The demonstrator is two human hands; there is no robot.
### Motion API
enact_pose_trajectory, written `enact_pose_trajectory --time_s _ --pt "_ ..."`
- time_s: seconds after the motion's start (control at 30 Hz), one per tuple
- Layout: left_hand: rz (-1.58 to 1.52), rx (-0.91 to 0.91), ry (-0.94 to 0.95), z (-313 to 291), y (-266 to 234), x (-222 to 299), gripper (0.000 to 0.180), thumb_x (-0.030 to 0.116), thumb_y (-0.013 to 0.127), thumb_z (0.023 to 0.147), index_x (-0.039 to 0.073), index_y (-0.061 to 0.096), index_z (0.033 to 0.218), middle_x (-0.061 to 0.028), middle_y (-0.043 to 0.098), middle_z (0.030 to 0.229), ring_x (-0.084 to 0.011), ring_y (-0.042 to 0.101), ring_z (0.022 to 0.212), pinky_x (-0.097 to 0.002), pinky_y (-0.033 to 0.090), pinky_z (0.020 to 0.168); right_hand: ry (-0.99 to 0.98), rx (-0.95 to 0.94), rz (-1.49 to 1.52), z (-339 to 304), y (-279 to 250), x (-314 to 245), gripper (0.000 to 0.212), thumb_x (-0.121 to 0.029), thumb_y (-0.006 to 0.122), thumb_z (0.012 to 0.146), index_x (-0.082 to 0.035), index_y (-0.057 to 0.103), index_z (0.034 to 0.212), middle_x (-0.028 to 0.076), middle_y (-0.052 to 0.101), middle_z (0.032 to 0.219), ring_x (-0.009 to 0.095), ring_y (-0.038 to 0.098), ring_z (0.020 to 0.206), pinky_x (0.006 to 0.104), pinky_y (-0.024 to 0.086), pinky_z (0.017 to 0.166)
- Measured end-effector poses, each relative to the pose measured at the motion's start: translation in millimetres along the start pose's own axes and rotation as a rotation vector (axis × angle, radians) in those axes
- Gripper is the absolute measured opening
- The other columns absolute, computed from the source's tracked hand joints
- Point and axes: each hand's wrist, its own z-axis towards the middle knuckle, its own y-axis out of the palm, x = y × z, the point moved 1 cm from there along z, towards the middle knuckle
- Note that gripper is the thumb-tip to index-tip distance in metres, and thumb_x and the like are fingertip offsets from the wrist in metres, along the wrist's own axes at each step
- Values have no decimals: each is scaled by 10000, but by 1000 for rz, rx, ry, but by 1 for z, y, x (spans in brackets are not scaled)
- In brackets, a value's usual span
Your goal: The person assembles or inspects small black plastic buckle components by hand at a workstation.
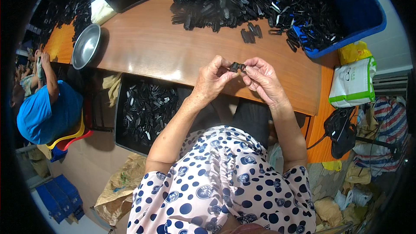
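Over the front edge of the wooden table, both hands pinch a small black plastic clip-like part (236, 66). Thumb and forefinger of my left hand (212, 76) grip its left end. My right hand (265, 80) closes its fingertips on the right end, and these partly cover it. Its exact kind is too small to make out. Beyond the hands, a few similar black pieces (251, 33) lie apart from a large heap of black plastic parts (221, 6).
A blue bin (368, 30) stands at the far right, a metal bowl (86, 47) at the left. Below the table's edge sits a black tray of parts (147, 112). A white-green bag (353, 82) is at the right. Another person in blue (50, 112) sits at the left.
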Motion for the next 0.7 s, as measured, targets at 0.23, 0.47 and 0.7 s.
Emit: enact_pose_trajectory --time_s 0.23,0.47,0.7 --pt "233 -9 158 3 3 7 249 36 724 766 5 535 926 -103 641 813 -170 664 735 -262 539 640 60 -19 -59 -4 -2 -6 168 -126 634 884 -41 557 1008 37 606 853 58 551 640 143 393 490" --pt "419 -133 203 4 5 20 272 59 710 778 -2 603 1021 -89 615 794 -175 634 696 -280 493 609 164 -39 -156 -6 -10 -19 180 -159 648 880 -46 554 983 16 591 826 38 527 638 118 344 479" --pt "646 -210 341 8 10 25 239 63 703 775 2 626 994 -128 604 784 -228 635 700 -336 487 591 224 -53 -555 -1 -22 -30 146 -176 661 875 -80 556 910 -9 586 767 43 515 647 175 399 534"
